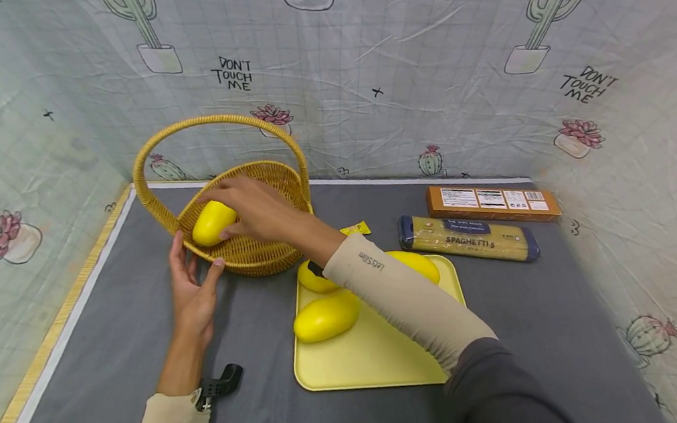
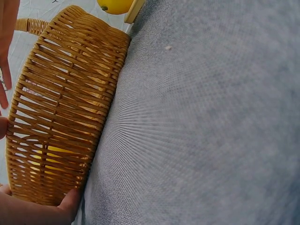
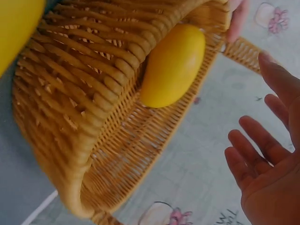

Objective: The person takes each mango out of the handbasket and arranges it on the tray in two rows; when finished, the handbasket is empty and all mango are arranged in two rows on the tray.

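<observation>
A wicker basket (image 1: pixel 264 255) with a tall arched handle stands at the back left, one yellow mango (image 1: pixel 214 222) lying in its left end. My left hand (image 1: pixel 192 301) holds the basket at its near left end, thumb by the rim and fingers around the side. Over the basket's opening, my right hand (image 1: pixel 260 208) has its fingers spread. The right wrist view shows a gap between this hand (image 3: pixel 272 164) and the mango (image 3: pixel 173 65). On the pale yellow tray (image 1: pixel 376 363), more mangoes (image 1: pixel 326 317) lie partly behind my right forearm.
Right of the basket lie a spaghetti packet (image 1: pixel 468 237) and a long brown box (image 1: pixel 491 203). A small yellow packet (image 1: pixel 356 229) sits behind the tray. A patterned cloth (image 1: pixel 368 135) hangs along the back and sides of the grey table surface (image 1: pixel 259 406).
</observation>
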The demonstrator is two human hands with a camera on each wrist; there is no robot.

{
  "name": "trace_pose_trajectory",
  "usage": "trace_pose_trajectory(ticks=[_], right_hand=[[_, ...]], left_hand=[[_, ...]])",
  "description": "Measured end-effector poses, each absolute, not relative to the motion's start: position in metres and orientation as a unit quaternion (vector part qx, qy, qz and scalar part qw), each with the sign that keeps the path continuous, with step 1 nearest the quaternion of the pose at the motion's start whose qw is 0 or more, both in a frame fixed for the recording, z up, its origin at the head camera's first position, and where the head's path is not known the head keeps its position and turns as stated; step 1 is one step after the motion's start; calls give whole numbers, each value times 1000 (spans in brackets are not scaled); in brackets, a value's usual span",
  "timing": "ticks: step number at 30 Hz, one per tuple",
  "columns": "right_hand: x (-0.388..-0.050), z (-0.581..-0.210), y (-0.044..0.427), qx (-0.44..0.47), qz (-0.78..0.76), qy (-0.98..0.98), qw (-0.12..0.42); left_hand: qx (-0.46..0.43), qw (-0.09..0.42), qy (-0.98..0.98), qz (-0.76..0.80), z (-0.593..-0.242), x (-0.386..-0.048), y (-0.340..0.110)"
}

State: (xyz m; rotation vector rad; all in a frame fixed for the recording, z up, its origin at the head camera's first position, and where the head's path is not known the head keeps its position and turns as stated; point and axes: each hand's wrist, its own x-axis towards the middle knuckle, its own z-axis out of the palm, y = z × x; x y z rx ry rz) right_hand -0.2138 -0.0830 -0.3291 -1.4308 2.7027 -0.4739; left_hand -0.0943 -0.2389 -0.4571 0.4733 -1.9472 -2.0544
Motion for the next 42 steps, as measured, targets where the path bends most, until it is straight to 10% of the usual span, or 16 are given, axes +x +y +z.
trace_pose_trajectory(ticks=[42], right_hand=[[-239, -363, -121, -453, -46, 876, 159]], left_hand=[[163, 148, -664, -714, -456, -94, -237]])
